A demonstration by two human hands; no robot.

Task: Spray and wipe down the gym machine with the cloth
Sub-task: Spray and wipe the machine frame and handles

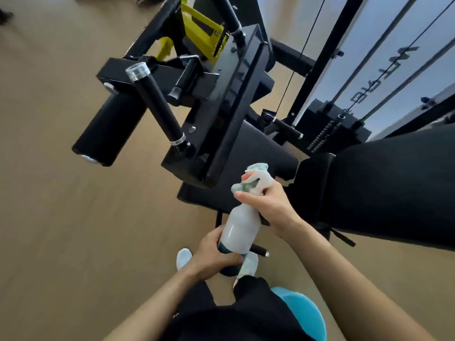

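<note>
Two hands share one spray bottle point(242, 230), held in the air just in front of the black gym machine point(221, 107). The left hand point(214, 257) has its fingers curled round the bottle's dark base. The right hand point(269, 205) grips the neck just under the spray head point(254, 178) (white with an orange tip, its greenish parts too blurred to read). The head points toward the seat pad point(266, 153), which the machine's frame partly covers.

What looks like the cloth point(302, 313), turquoise, shows at the person's right hip, half hidden by dark clothing and cut off at the bottom edge. Two pale shoes point(183, 258) stand on the tan floor point(61, 217), one mostly behind the bottle. The back pad point(381, 193) runs out past the right edge. Beyond it is the weight stack point(327, 134), and the lettering on the pale panel behind is hard to make out.
</note>
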